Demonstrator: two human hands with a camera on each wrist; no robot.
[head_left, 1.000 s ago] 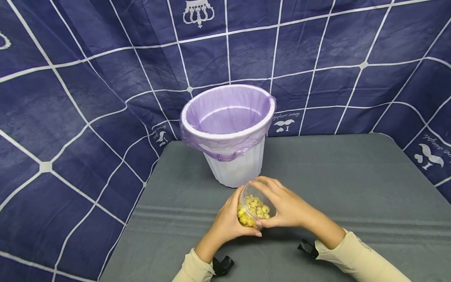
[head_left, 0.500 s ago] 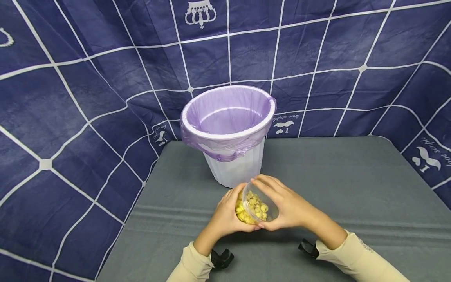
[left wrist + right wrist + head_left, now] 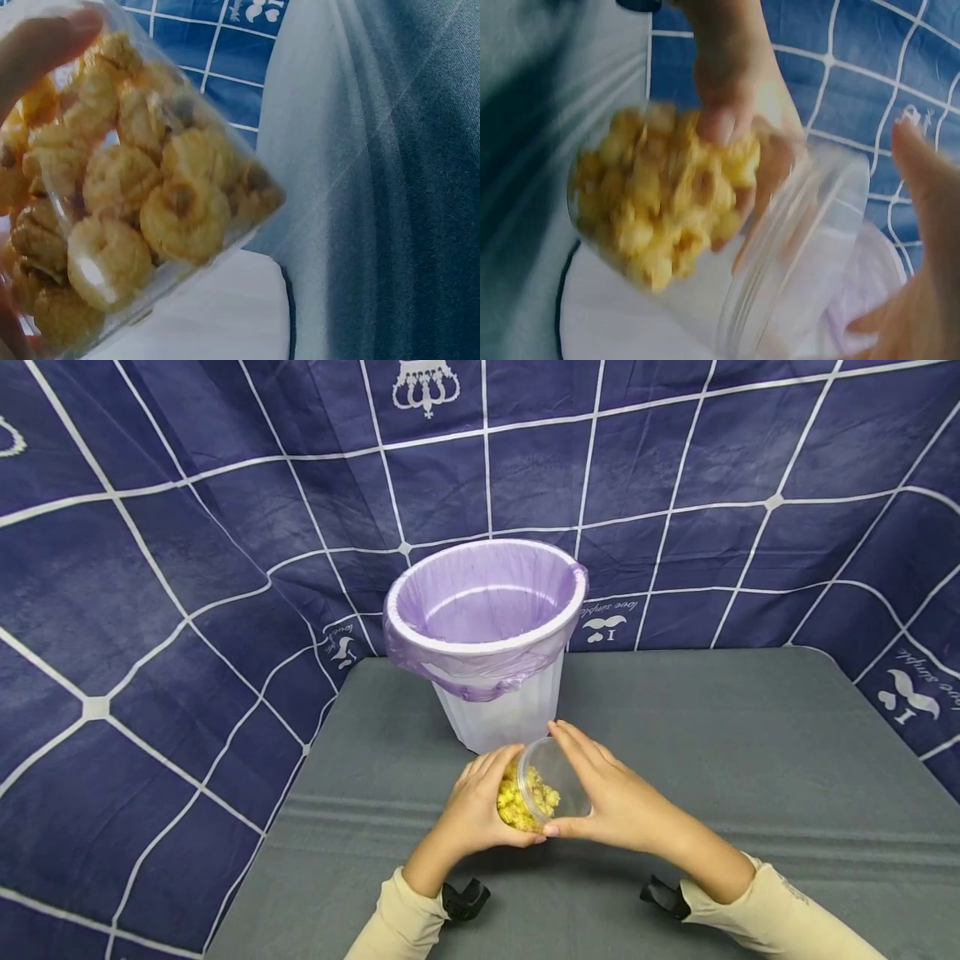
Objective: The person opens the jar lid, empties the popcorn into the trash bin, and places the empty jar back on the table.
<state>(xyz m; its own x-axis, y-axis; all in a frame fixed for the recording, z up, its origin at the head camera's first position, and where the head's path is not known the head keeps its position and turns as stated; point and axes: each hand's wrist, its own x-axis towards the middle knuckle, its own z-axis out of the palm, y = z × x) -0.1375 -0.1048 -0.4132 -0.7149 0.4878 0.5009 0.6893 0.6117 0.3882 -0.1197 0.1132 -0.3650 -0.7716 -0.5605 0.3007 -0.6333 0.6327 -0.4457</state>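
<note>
A clear plastic container (image 3: 561, 772) lies tipped on its side between my two hands, in front of the bin. Golden popcorn (image 3: 514, 802) is gathered in its left part. A ridged band (image 3: 761, 277) circles the container, and beyond it the clear right part shows no popcorn in the right wrist view. My left hand (image 3: 468, 810) curls round the popcorn-filled part. On the other side, the fingers and thumb of my right hand (image 3: 626, 806) span the clear part. Close up in the left wrist view, round popcorn pieces (image 3: 184, 217) press against the clear wall.
Behind the hands stands a white bin (image 3: 517, 718) with a purple liner bag (image 3: 487, 614) folded over its rim. Grey cloth covers the table (image 3: 712, 735). A blue checked curtain (image 3: 675, 460) closes off the back and sides.
The container has tipped further over, its clear part swinging up. Popcorn has slid from the right part into the left. My right fingertips have moved up toward the bin.
</note>
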